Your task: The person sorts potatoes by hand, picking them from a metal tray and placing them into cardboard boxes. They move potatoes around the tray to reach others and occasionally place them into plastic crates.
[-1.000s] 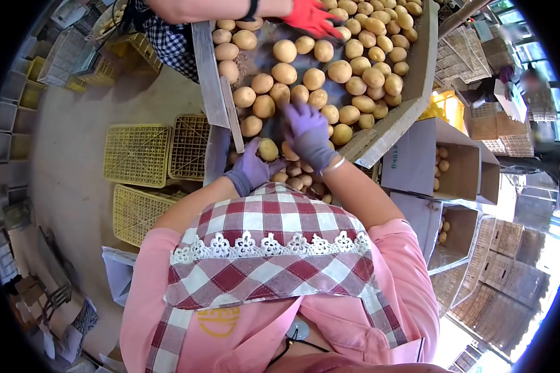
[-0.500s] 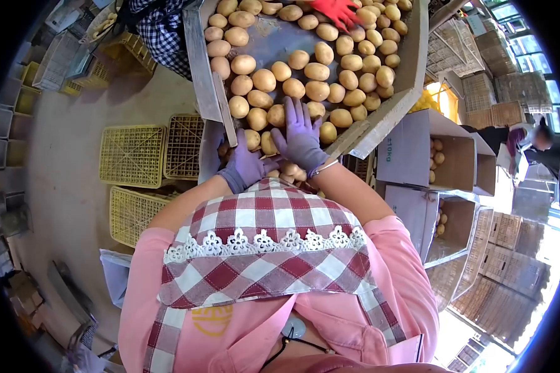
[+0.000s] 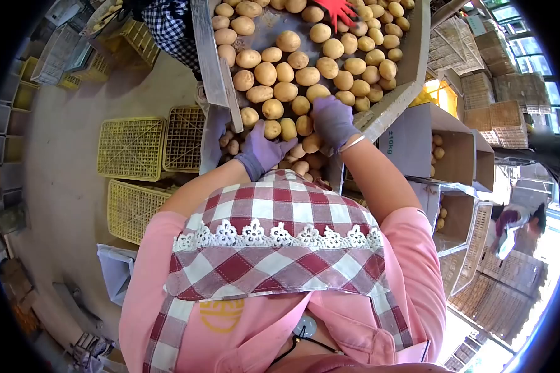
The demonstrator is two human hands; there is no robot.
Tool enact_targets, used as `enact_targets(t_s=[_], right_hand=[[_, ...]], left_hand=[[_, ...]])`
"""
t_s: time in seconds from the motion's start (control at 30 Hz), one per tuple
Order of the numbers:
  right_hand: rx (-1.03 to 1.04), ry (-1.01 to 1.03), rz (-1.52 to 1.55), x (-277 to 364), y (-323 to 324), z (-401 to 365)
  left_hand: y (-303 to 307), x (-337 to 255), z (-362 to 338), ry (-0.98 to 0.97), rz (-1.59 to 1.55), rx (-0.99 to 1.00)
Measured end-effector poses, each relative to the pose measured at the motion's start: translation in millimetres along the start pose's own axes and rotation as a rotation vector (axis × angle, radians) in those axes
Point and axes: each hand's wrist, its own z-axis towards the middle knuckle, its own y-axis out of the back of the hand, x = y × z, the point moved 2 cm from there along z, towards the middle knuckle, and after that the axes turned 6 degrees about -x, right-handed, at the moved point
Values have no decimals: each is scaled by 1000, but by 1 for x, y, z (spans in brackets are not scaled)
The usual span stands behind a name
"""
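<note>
Many round, yellow-brown potatoes [image 3: 285,91] lie on a sorting tray with a raised wooden side [image 3: 392,102]. At the tray's near mouth my left hand [image 3: 262,151], in a purple glove, is open, its thumb stretched right and its fingers against a potato [image 3: 272,129]. To the right, my right hand [image 3: 336,123], gloved alike, has its fingers curled in beside a potato [image 3: 318,93]; what is inside them is hidden. Below and between the hands, more potatoes [image 3: 300,167] sit lower down, partly covered by my checked apron.
Another person's red-gloved hand [image 3: 339,11] reaches over the tray's far end. Yellow plastic crates [image 3: 130,149] stand on the floor at left. Cardboard boxes [image 3: 410,146] holding potatoes are stacked at right. Farther right a person [image 3: 516,227] bends near stacked crates.
My right hand has moved right and curled from spread fingers. My left hand has shifted slightly right and up. Several potatoes have shifted on the tray. The person at far right has moved lower.
</note>
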Motion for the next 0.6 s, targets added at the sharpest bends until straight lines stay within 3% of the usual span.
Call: enact_targets(t_s=[0.07,0.13,0.27,0.3,0.37,0.43,0.47,0.5,0.57,0.6], right_hand=[[-4,128,-132,8,-9,-6],[-56,125,-194,13,-7,-15],[46,182,-183,13,17,-21],[73,192,-63,5,25,-21],[-257,123,277,-29,12,-20],[-181,10,842,-51,39,-37],[-150,-39,1059,-61,51,-44],[-173,73,830,-55,48,-46],[-219,288,367,-33,37,-48],[-56,300,139,-12,23,-49]], left_hand=[[-10,-5,-6,168,-338,-48],[-22,-8,-17,337,-681,-91],[-12,0,-8,273,-646,-11],[-16,-4,-12,259,-647,-20],[-26,-12,-25,234,-640,-39],[-38,-20,-33,208,-622,-52],[-39,-22,-33,298,-689,43],[-51,-30,-45,437,-815,-150],[-30,-19,-25,598,-1058,6],[-33,-18,-25,533,-1039,33]])
